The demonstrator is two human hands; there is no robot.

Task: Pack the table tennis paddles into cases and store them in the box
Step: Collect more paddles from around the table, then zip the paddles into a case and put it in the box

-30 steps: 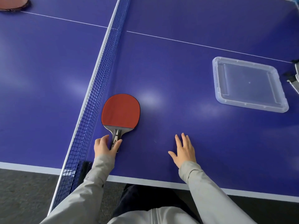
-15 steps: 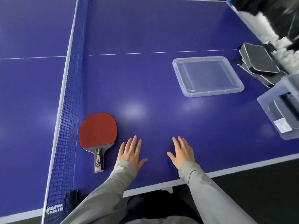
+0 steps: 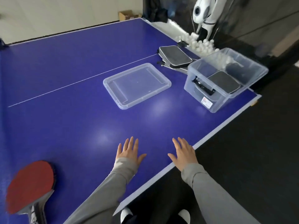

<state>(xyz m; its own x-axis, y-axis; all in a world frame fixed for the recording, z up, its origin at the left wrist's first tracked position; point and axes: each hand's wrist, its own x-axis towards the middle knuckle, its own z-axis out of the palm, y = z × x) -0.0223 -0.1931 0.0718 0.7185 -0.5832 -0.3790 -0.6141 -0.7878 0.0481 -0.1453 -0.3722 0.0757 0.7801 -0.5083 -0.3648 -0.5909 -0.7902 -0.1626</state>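
"Down at the near edge of the table [image 3: 80, 123], both hands lay flat — the left hand [image 3: 129, 152] and the right hand [image 3: 184, 154], fingers straight and a little spread, holding nothing."

"And the paddle [image 3: 30, 185]?"

"Off by the person's left, red face up, well apart from the left hand, handle pointing toward the near edge. Nobody had hold of it."

"So which step did that look like to you?"

"Between paddles, I'd have said. One case [image 3: 224, 82] already lay inside the box [image 3: 189, 80] at the far right, and there may have been more under it; I couldn't tell. Just behind the box sat the spare cases [image 3: 174, 59], stacked, and the lid [image 3: 137, 85] lay off to its left, so the box stood open."

"Next move, then?"

"Two fetches — a case from that stack, a long reach to the right, and the paddle from the left. Then the zip would've needed opening, blade in first. Whether those cases were zipped, I couldn't make out."
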